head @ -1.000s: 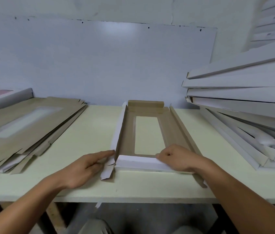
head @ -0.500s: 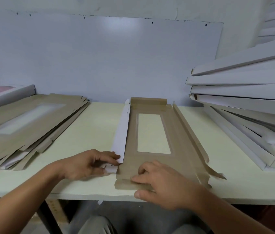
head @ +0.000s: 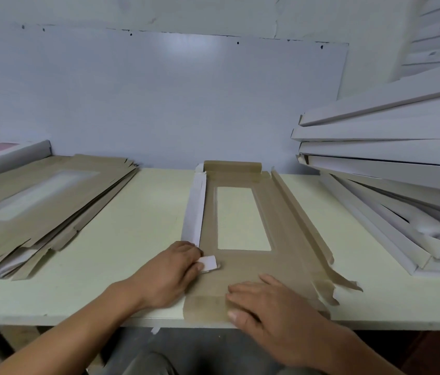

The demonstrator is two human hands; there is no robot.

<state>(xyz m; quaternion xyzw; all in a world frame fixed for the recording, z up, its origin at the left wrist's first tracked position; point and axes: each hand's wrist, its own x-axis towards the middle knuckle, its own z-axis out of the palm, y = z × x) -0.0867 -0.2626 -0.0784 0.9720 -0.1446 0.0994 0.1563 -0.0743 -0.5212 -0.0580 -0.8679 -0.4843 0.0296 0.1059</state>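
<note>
The right hand [head: 270, 307] lies flat at the bench [head: 137, 226] edge, its fingers [head: 240, 290] straight and close together, pressing down the near end flap of a brown windowed carton blank [head: 286, 239]. Just left of and beyond those fingers, the left hand [head: 170, 277] curls its fingers round a small white corner tab [head: 209, 263] at the blank's near left corner, pinching it. From there a white side flap [head: 194, 209] runs away from the left fingers, standing raised along the blank's left edge. Right of it sits the window cut-out [head: 241, 217]. Well left of the hands lies a stack of flat blanks [head: 37, 201]. Far right of them, white folded cartons [head: 375, 163] are piled.
</note>
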